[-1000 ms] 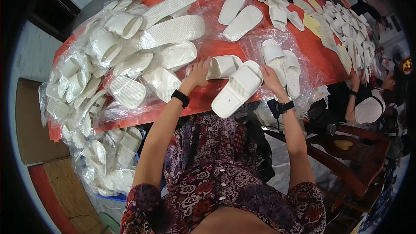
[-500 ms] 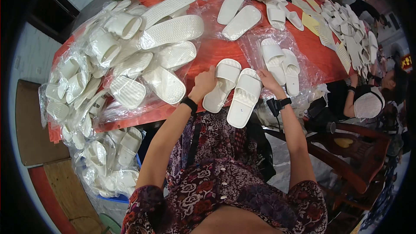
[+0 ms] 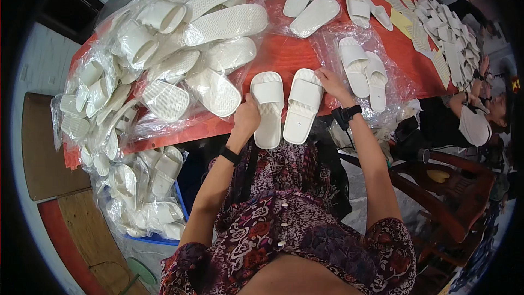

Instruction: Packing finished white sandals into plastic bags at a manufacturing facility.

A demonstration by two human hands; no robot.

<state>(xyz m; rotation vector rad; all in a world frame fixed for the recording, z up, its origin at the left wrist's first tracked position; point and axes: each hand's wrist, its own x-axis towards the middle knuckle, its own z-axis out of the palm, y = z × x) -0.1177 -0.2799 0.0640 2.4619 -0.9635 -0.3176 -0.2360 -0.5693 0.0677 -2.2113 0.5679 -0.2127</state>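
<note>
left hand (image 3: 246, 117) fingertips hidden behind left slipper (image 3: 267, 106); far slippers (image 3: 456, 38) too small

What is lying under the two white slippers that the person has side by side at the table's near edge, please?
The two white slippers rest straight on the red table. Their heels overhang its near edge. What lies beneath their soles stays hidden.

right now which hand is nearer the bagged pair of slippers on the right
Right. The right hand sits just beside the bagged pair; the left hand is further off, across two loose slippers.

Bare red table (image 3: 284, 57) lies open beyond the slipper pair (image 3: 286, 106); bagged slippers (image 3: 180, 60) crowd the left
</note>
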